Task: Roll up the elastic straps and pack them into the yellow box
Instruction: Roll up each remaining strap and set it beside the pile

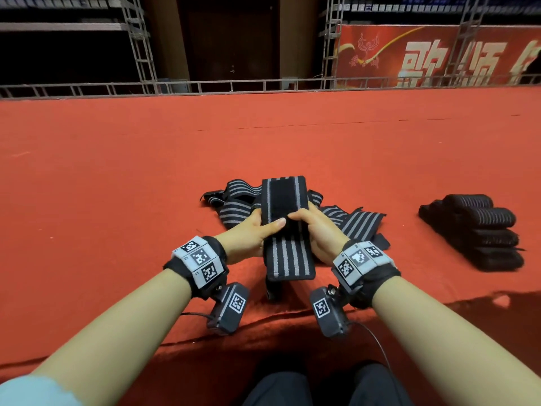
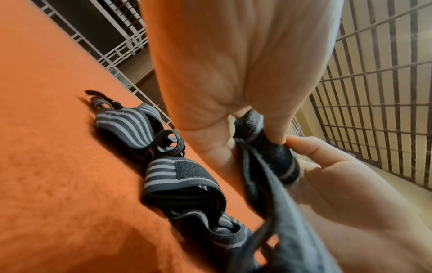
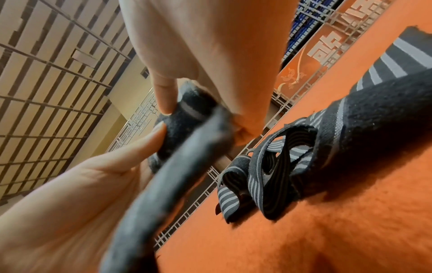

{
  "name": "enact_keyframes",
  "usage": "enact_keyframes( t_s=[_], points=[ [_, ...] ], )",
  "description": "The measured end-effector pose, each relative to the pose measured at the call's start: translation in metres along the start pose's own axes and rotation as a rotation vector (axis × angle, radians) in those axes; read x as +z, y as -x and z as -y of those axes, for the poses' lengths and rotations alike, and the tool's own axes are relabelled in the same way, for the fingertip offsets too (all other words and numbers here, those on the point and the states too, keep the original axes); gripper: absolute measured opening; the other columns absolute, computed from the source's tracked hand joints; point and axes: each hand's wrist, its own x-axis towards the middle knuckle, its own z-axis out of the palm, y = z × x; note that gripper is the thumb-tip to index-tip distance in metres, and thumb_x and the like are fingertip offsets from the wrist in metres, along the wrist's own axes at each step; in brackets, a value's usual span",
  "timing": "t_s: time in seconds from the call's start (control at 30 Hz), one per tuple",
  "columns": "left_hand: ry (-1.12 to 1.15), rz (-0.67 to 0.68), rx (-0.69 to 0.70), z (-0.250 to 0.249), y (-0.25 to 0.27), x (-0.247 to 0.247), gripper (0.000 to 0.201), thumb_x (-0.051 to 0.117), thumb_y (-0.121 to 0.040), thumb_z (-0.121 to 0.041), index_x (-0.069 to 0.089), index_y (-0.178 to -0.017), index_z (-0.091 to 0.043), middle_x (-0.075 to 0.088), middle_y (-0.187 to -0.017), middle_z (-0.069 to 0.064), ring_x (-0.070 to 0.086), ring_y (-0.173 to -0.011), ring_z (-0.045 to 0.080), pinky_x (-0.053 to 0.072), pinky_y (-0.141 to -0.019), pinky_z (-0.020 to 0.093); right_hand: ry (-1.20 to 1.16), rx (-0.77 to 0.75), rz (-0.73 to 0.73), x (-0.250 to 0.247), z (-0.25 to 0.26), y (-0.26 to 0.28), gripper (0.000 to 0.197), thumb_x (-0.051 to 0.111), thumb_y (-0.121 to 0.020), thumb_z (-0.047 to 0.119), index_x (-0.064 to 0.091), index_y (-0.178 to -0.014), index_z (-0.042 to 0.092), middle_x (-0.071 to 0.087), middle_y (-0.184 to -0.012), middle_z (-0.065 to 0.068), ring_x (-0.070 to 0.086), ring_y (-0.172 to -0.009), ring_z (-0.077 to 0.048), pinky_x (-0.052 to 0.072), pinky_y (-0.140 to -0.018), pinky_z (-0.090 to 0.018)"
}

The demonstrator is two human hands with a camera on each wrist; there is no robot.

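Left hand (image 1: 248,232) and right hand (image 1: 314,230) both grip one striped strap (image 1: 285,227) between them — thumbs on top; loose straps (image 1: 234,206) just beyond.

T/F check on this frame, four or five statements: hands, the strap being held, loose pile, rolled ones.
1. Both hands grip one striped strap. True: the left hand and the right hand hold the strap between them.
2. The held strap lies flat on the carpet. False: it is raised above the red carpet.
3. Loose straps lie behind the hands. True.
4. Rolled straps sit to the left. False: they are stacked to the right.
5. A yellow box stands beside the rolls. False: no box is in view.
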Motion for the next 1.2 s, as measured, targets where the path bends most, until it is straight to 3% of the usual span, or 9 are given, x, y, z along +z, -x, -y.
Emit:
enact_keyframes(
  t_s=[0.2, 0.33, 0.43, 0.57, 0.67, 0.83, 1.03, 1.13, 1.2],
  points=[
    [0.118, -0.146, 0.137, -0.006, -0.004, 0.016, 0.053, 0.050, -0.092, 0.010, 0.039, -0.135, -0.020, 0.058, -0.129, 0.007, 0.060, -0.115, 0.022, 0.053, -0.090, 0.039, -0.096, -0.061, -0.017, 0.001, 0.001, 0.002, 0.048, 0.039, -0.086, -0.010, 0.058, -0.118, 0.019, 0.068, -0.109, -0.015, 0.067, -0.096, -0.029, 0.053, -0.087, -0.044],
    [0.080, -0.255, 0.244, -0.003, -0.009, 0.013, 0.045, 0.046, -0.089, 0.018, 0.055, -0.113, -0.019, 0.061, -0.107, 0.011, 0.061, -0.101, 0.026, 0.052, -0.089, 0.048, -0.138, -0.035, -0.103, -0.004, 0.005, 0.001, 0.036, 0.037, -0.092, -0.009, 0.063, -0.100, 0.014, 0.067, -0.093, -0.013, 0.068, -0.081, -0.026, 0.056, -0.073, -0.039],
    [0.036, -0.390, 0.337, -0.003, -0.014, 0.007, 0.044, 0.047, -0.085, 0.021, 0.062, -0.096, -0.019, 0.066, -0.092, 0.004, 0.062, -0.086, 0.022, 0.055, -0.072, 0.039, -0.211, 0.075, -0.113, -0.013, 0.003, 0.003, 0.030, 0.038, -0.102, 0.025, 0.063, -0.109, 0.010, 0.070, -0.087, -0.011, 0.070, -0.070, -0.021, 0.059, -0.072, -0.037],
    [-0.034, -0.442, 0.361, -0.005, -0.017, 0.011, 0.049, 0.043, -0.080, 0.023, 0.065, -0.086, -0.021, 0.067, -0.087, -0.002, 0.062, -0.077, 0.014, 0.051, -0.060, 0.023, -0.256, 0.218, 0.016, -0.019, 0.007, 0.007, 0.066, 0.040, -0.090, 0.067, 0.063, -0.123, 0.014, 0.067, -0.114, -0.017, 0.068, -0.093, -0.030, 0.057, -0.079, -0.038],
    [0.172, -0.350, 0.295, -0.011, -0.018, 0.022, 0.050, 0.029, -0.078, 0.018, 0.063, -0.098, -0.013, 0.065, -0.100, 0.009, 0.061, -0.091, 0.023, 0.054, -0.071, 0.031, -0.289, 0.187, -0.018, -0.023, 0.010, 0.010, 0.045, 0.061, -0.088, 0.041, 0.061, -0.122, 0.011, 0.067, -0.105, -0.014, 0.069, -0.085, -0.024, 0.058, -0.069, -0.033],
    [0.494, -0.243, 0.139, -0.022, -0.037, 0.053, 0.037, 0.047, -0.096, -0.021, 0.053, -0.128, -0.003, 0.064, -0.124, 0.016, 0.061, -0.116, 0.030, 0.051, -0.096, 0.042, -0.238, 0.096, -0.105, -0.045, 0.011, 0.012, 0.047, 0.062, -0.085, 0.016, 0.056, -0.129, 0.001, 0.062, -0.121, -0.019, 0.058, -0.105, -0.024, 0.050, -0.091, -0.037],
    [0.423, -0.232, 0.067, -0.020, -0.072, 0.113, 0.033, 0.061, -0.092, -0.015, 0.058, -0.122, 0.000, 0.070, -0.110, 0.015, 0.071, -0.087, 0.021, 0.058, -0.065, 0.029, -0.182, -0.067, -0.229, -0.098, 0.024, 0.025, 0.038, 0.061, -0.086, 0.012, 0.059, -0.123, 0.002, 0.065, -0.105, -0.014, 0.063, -0.086, -0.021, 0.050, -0.073, -0.032],
    [0.398, -0.165, 0.000, -0.024, -0.088, 0.144, 0.036, 0.063, -0.091, -0.015, 0.058, -0.122, 0.004, 0.070, -0.105, 0.016, 0.069, -0.080, 0.020, 0.055, -0.061, 0.027, -0.167, -0.073, -0.297, -0.131, 0.032, 0.036, 0.034, 0.062, -0.085, 0.013, 0.061, -0.117, 0.002, 0.065, -0.094, -0.013, 0.063, -0.075, -0.021, 0.051, -0.062, -0.030],
    [0.355, -0.114, -0.054, -0.026, -0.100, 0.168, 0.039, 0.063, -0.091, -0.014, 0.056, -0.122, 0.007, 0.073, -0.082, 0.011, 0.068, -0.066, 0.015, 0.054, -0.059, 0.026, -0.193, -0.076, -0.361, -0.157, 0.036, 0.043, 0.029, 0.062, -0.085, 0.012, 0.063, -0.113, 0.003, 0.068, -0.090, -0.012, 0.064, -0.075, -0.021, 0.053, -0.061, -0.031]
  ],
)
